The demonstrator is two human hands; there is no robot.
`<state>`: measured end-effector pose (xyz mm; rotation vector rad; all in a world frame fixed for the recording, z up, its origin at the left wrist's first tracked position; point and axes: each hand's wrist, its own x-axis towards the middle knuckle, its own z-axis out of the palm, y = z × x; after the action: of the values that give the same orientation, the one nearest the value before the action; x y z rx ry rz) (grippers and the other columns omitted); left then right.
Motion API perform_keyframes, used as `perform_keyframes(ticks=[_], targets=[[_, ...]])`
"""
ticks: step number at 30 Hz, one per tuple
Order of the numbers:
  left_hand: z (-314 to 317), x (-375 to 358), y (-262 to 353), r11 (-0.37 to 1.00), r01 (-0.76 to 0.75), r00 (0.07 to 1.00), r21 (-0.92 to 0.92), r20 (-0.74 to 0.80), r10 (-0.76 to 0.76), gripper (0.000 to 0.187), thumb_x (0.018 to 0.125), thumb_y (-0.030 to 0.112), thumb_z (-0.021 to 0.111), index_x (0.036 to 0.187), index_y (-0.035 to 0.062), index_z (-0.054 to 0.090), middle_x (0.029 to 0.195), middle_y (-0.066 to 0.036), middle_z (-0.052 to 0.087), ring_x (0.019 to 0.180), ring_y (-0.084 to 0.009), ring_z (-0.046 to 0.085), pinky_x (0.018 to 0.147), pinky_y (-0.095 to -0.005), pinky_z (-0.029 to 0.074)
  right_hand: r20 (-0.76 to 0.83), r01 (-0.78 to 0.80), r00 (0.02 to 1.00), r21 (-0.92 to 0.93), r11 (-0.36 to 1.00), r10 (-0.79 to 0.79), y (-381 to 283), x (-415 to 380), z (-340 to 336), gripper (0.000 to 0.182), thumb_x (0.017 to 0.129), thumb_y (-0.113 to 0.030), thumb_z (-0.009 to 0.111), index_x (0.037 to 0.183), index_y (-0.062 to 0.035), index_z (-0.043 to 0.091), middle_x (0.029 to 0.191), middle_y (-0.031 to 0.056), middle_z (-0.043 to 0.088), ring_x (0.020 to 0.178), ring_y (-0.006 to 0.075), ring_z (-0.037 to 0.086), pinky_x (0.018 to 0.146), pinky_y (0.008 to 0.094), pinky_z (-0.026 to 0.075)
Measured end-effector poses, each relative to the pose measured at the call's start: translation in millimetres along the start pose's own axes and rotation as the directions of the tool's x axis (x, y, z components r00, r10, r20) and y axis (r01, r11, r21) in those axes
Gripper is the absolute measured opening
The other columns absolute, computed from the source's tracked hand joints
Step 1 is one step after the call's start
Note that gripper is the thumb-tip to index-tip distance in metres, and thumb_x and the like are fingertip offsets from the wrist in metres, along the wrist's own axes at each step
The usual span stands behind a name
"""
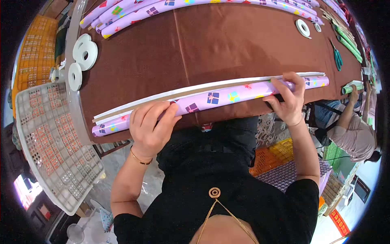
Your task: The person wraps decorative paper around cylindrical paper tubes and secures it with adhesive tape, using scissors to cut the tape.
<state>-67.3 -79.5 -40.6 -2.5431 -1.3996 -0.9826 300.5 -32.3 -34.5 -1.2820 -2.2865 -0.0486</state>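
Note:
A long roll of purple gift-wrapping paper [233, 96] printed with colourful presents lies along the near edge of the brown-covered table. Gripping it toward its left end is my left hand [152, 128], fingers curled over the top. My right hand [289, 97] closes round the same roll nearer its right end, thumb on the near side. Behind the roll, and close alongside it, runs a white strip [183, 90] with a brown band between the two. Parts of the roll are hidden under both hands.
White tape rolls [85, 55] sit at the table's left edge, another tape roll [302, 27] at the back right. Scissors [337, 57] lie on the right. More purple rolls [162, 8] line the back. A white crate [57, 142] stands left; a co-worker [353, 134] works at right.

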Motion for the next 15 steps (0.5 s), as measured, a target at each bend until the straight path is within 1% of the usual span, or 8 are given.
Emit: perform_keyframes(ticks=[4,6,7,9,11,13,14,15], targets=[[-0.6,0.5,1.4,1.000,0.020,1.000,-0.001,0.008,-0.020,0.033,0.069,0.016,0.081,0.101,0.0103,0.072,0.101,-0.003,0.066,0.090,-0.0219,0.062,0.076,-0.0351,0.047,0.023,-0.040,0.999,-0.038,0.998,0.040,2.5,-2.9,-1.1,0.052,0.075,-0.049,0.077,0.108,-0.0087,0.071,0.126,0.0188,0.047,0.112,0.0359,0.049,0.096,0.0456,0.043],[-1.3,1.7,2.4,1.000,0.025,1.000,-0.006,0.014,-0.025,0.034,0.068,0.015,0.081,0.101,0.0099,0.072,0.101,-0.003,0.066,0.090,-0.0222,0.062,0.076,-0.0353,0.047,0.031,0.059,0.998,-0.199,0.978,-0.054,0.0,3.4,-4.5,0.060,0.077,-0.054,0.074,0.115,-0.0082,0.067,0.136,0.0238,0.042,0.122,0.0389,0.044,0.104,0.0502,0.035],[-1.3,2.1,2.7,1.000,0.026,1.000,0.000,0.015,-0.026,0.034,0.068,0.015,0.081,0.101,0.0096,0.072,0.100,-0.003,0.066,0.090,-0.0225,0.062,0.076,-0.0357,0.047,0.031,0.058,0.998,-0.204,0.977,-0.053,-0.2,4.9,-3.5,0.060,0.077,-0.054,0.074,0.115,-0.0082,0.067,0.136,0.0238,0.042,0.122,0.0389,0.044,0.104,0.0502,0.035],[-1.0,2.2,2.5,1.000,0.022,1.000,0.000,0.012,-0.022,0.035,0.068,0.015,0.081,0.102,0.0092,0.072,0.100,-0.003,0.066,0.090,-0.0228,0.062,0.076,-0.0360,0.047,-0.111,-0.013,0.994,-0.055,0.998,0.007,-0.9,7.3,-1.3,0.069,0.079,-0.057,0.071,0.125,-0.0070,0.060,0.142,0.0255,0.038,0.127,0.0405,0.040,0.108,0.0527,0.029],[-0.5,2.0,2.0,1.000,0.018,1.000,0.006,0.011,-0.018,0.036,0.069,0.014,0.081,0.103,0.0089,0.072,0.100,-0.004,0.066,0.089,-0.0231,0.062,0.076,-0.0365,0.047,-0.128,-0.005,0.992,-0.054,0.999,-0.002,0.0,3.8,-2.8,0.069,0.079,-0.049,0.074,0.128,-0.0051,0.056,0.138,0.0230,0.043,0.124,0.0408,0.042,0.106,0.0521,0.032],[-0.4,1.5,1.8,1.000,0.016,1.000,-0.001,0.009,-0.016,0.036,0.069,0.015,0.081,0.103,0.0086,0.072,0.100,-0.004,0.066,0.089,-0.0234,0.062,0.076,-0.0366,0.047,-0.078,-0.037,0.996,-0.030,0.999,0.035,4.4,-9.0,-0.9,0.057,0.077,-0.035,0.079,0.121,-0.0052,0.058,0.130,0.0195,0.049,0.118,0.0389,0.046,0.103,0.0501,0.035],[-0.1,1.4,1.5,1.000,0.018,1.000,0.001,0.013,-0.018,0.036,0.069,0.015,0.081,0.103,0.0083,0.072,0.100,-0.004,0.066,0.089,-0.0237,0.062,0.076,-0.0367,0.047,-0.107,-0.025,0.994,0.002,1.000,0.025,3.2,-11.1,-1.0,0.045,0.076,-0.020,0.079,0.114,-0.0056,0.060,0.117,0.0152,0.056,0.109,0.0357,0.050,0.098,0.0477,0.039],[0.2,1.3,1.3,1.000,0.016,1.000,-0.007,0.011,-0.016,0.036,0.069,0.015,0.081,0.103,0.0083,0.072,0.100,-0.004,0.066,0.089,-0.0237,0.062,0.076,-0.0367,0.047,-0.105,-0.027,0.994,-0.006,1.000,0.027,3.6,-12.4,-1.6,0.045,0.076,-0.020,0.079,0.114,-0.0056,0.060,0.117,0.0152,0.056,0.109,0.0357,0.050,0.098,0.0477,0.039]])
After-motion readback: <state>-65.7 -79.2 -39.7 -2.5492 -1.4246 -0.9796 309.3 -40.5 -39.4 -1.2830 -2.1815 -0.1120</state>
